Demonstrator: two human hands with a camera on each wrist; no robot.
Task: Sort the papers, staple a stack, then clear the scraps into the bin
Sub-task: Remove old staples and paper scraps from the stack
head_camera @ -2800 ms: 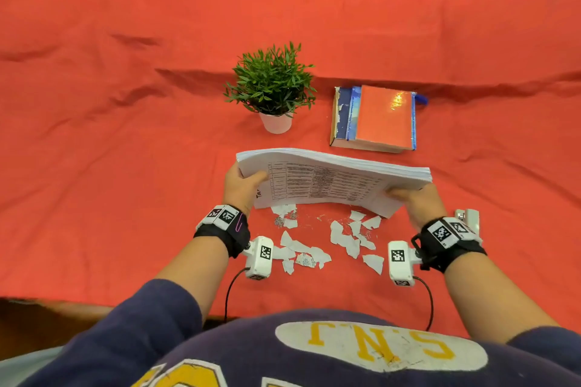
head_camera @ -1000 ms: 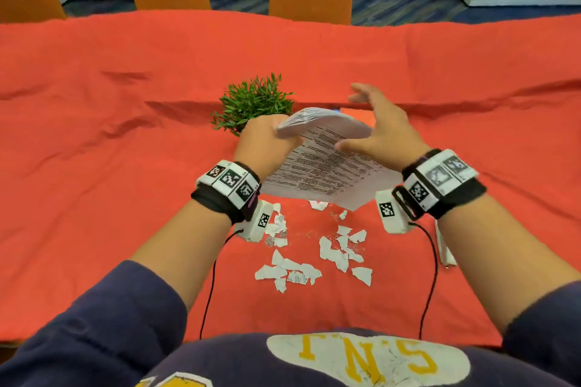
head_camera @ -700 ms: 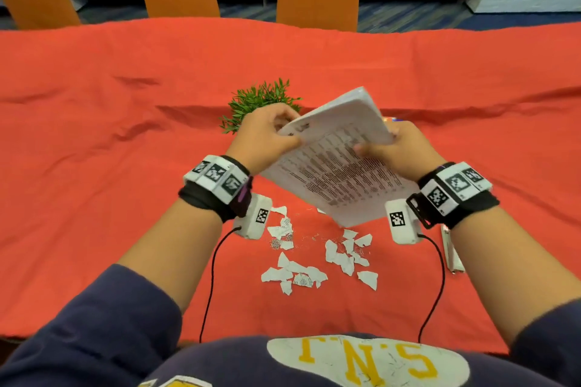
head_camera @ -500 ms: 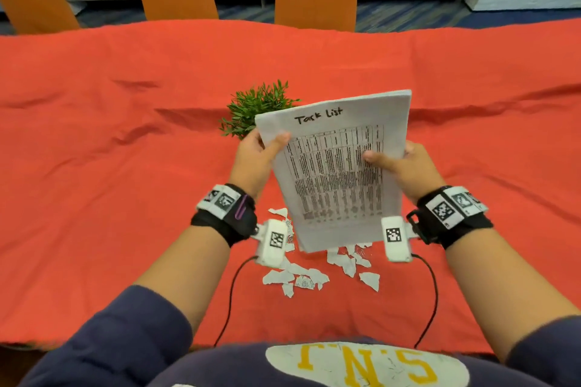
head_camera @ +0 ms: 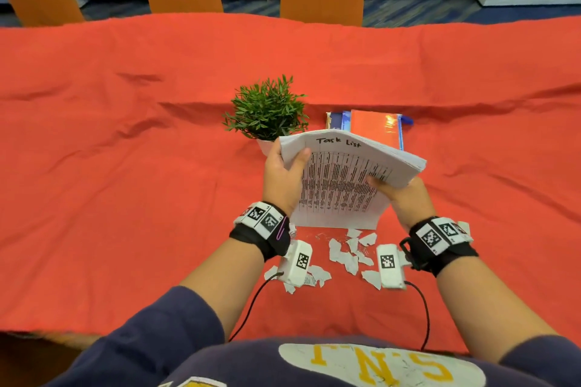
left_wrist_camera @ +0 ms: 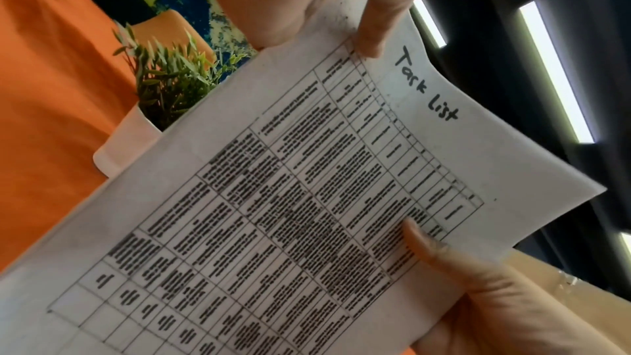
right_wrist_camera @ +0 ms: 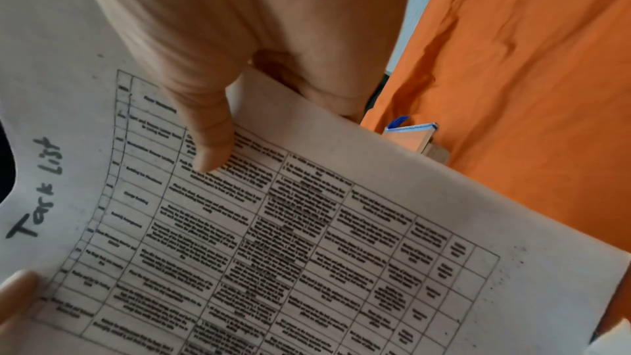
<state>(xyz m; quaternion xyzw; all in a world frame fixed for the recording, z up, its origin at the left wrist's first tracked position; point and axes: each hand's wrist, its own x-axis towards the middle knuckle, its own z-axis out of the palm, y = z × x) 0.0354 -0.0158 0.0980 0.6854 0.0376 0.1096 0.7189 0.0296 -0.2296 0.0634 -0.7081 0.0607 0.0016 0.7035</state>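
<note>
Both hands hold the stack [head_camera: 342,179] above the scraps [head_camera: 349,253], over the bench [head_camera: 125,166]: left hand [head_camera: 283,179] pinching its left edge, right hand [head_camera: 401,198] clamped on the right. Half a second ago it stood upright; now it tips back, flatter, so squaring seems finished and stapling is likely next. Its long axis runs away from the person, heading farthest, toward the plant [head_camera: 267,110].
</note>
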